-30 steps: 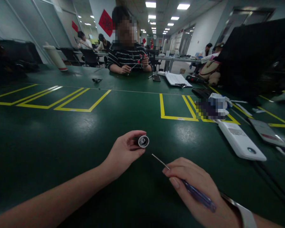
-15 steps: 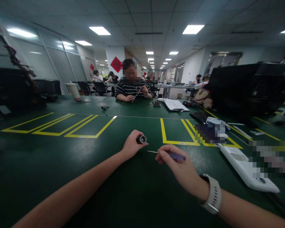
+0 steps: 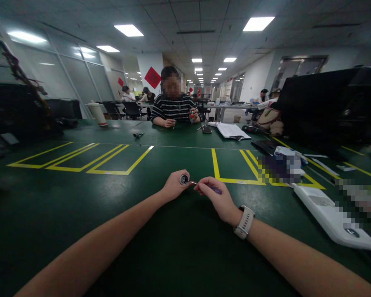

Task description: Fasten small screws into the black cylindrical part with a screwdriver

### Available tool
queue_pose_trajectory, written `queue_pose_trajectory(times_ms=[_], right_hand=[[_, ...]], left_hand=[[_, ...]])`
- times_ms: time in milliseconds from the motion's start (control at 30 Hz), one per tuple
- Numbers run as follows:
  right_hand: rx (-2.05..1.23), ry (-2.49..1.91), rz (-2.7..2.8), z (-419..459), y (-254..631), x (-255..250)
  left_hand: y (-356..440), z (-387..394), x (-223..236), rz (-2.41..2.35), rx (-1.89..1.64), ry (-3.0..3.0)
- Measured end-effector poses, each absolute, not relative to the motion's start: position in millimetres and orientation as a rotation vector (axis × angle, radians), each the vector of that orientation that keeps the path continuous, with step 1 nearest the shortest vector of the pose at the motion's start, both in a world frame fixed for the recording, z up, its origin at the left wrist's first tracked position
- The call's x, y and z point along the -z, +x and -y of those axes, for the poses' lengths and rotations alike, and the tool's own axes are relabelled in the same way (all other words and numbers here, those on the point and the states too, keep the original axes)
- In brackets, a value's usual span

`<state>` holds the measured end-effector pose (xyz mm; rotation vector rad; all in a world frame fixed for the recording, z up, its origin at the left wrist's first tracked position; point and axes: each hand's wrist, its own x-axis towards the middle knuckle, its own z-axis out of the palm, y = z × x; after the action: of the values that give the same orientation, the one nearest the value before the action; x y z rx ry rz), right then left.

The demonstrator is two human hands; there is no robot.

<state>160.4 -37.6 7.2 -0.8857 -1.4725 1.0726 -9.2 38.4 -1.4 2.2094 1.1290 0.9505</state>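
Head view: left hand (image 3: 174, 185) wraps an open-ended cylinder (image 3: 184, 180).
Right hand (image 3: 215, 195) pinches a purple-handled screwdriver (image 3: 217, 190), tip near the rim.

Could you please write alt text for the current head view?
The left hand holds a small silver-rimmed cylinder; close beside it, the right hand holds a purple-handled tool. Across the green table sits a person in a striped top.

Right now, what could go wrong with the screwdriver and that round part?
The screwdriver in the right hand points toward the left hand, its tip close by, so a slip might jab it. Only the left hand appears to steady the round part, so it could twist or drop if pushed.
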Motion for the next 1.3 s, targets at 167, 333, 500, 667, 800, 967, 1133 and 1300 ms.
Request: queue_pose_trajectory(times_ms=[167, 333, 500, 667, 800, 967, 1133, 1300], right_hand=[[-0.998, -0.925, 1.557, 41, 157, -9], [-1.09, -0.955, 1.489, 47, 154, -14], [-1.394, -0.832, 1.161, 43, 156, -10], [-1.556, -0.763, 1.007, 39, 157, -7], [-1.414, -0.809, 1.094, 44, 154, -9], [-1.197, -0.921, 1.286, 52, 148, -10], [-1.34, -0.867, 1.13, 52, 148, -10], [-1.514, -0.814, 0.907, 50, 150, -13]], left_hand=[[-6, -34, -1, -1.227, -0.949, 2.341], [-5, -29, -4, -1.263, -0.968, 2.432], [-7, -30, -1, -1.178, -0.99, 2.42], [-8, -31, 0, -1.068, -1.002, 2.368], [-7, -30, 0, -1.105, -1.003, 2.402], [-7, -29, 1, -1.212, -1.021, 2.569], [-7, -28, 2, -1.196, -1.079, 2.58], [-8, -29, 3, -1.072, -1.119, 2.519]])
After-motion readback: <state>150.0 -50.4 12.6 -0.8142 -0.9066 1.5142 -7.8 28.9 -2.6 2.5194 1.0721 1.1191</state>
